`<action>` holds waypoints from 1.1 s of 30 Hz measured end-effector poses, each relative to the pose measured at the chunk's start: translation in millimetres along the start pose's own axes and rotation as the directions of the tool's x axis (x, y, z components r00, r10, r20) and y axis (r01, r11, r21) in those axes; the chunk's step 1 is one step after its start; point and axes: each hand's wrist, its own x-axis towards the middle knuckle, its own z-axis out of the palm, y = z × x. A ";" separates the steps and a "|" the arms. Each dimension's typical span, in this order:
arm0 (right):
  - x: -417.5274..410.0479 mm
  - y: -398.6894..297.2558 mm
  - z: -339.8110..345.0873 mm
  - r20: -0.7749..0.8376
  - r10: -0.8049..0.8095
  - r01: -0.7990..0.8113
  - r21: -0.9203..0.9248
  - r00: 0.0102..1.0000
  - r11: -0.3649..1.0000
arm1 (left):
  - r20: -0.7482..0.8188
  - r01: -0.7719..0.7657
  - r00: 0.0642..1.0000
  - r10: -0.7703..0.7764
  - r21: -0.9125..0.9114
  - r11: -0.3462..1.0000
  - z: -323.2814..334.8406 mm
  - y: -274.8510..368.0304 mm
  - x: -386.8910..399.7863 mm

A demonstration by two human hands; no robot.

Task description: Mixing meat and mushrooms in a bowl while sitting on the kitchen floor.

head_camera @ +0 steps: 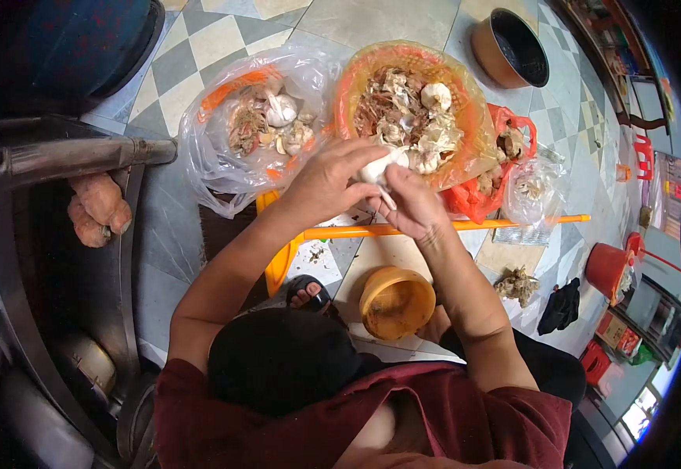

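Between my two hands is a white garlic bulb [377, 168], its stem pointing down. My left hand [340, 176] grips the bulb from the left with thumb and fingers. Around its right side close the thumb and fingers of my right hand [409, 202]. Just beyond them stands a basket lined with a yellowish plastic bag [349, 88], holding dry garlic skins and a whole bulb [436, 97]. A clear plastic bag [200, 152] to the left of it contains garlic bulbs, loose cloves and root scraps.
An orange pole [469, 225] crosses the tiled floor below my hands. Nearer me stands a yellow plastic bowl [397, 305]. On the right are a red bag [463, 202], a small clear bag [534, 193] and a dark-lined pot [507, 50]. A metal frame [82, 158] borders the left.
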 end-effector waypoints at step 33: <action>81.2 -114.3 -6.3 -0.055 -0.361 -0.329 -0.556 0.931 -0.763 | -0.294 0.428 0.904 -0.311 0.636 0.642 -62.9 -79.7 -25.6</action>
